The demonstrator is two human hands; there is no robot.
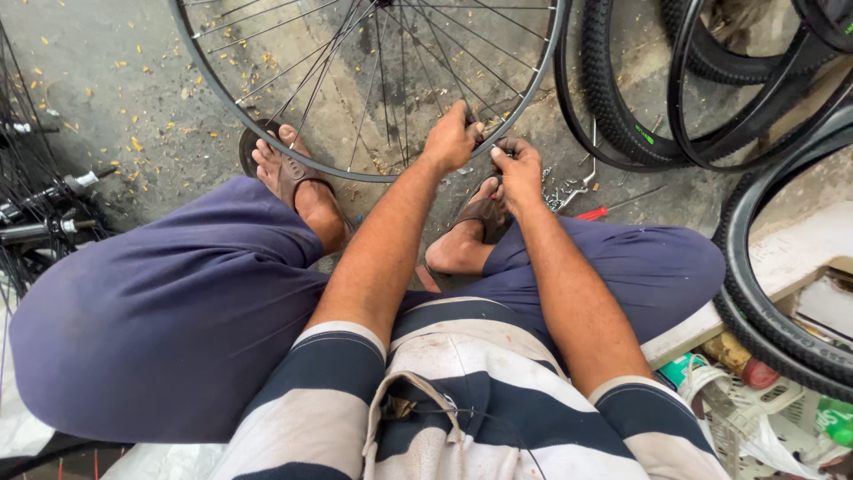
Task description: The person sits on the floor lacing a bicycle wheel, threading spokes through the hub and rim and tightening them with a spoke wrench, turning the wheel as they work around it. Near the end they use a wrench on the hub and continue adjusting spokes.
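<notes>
Seated person, knees apart. Right hand (518, 169), at 1 o'clock from the lap, clenched on a small tool, its kind indiscernible. Left hand (451, 138) at 12 o'clock grasps the rim (355, 174). Beyond, spokes (382, 80); tyres (622, 116) at 2 o'clock.

At twelve o'clock the wheel rim (373, 173) gleams silver, its spokes thin and dark. The trousers (169, 311) are dusky purple-blue; the shirt (480, 400) carries broad navy and off-white stripes. Brown sandals (293, 173) sit on grey concrete floor (107, 98) speckled with yellow flecks. At two o'clock, black tyres (622, 107) show a small green mark. A red-handled tool (591, 213) lies near them.
</notes>
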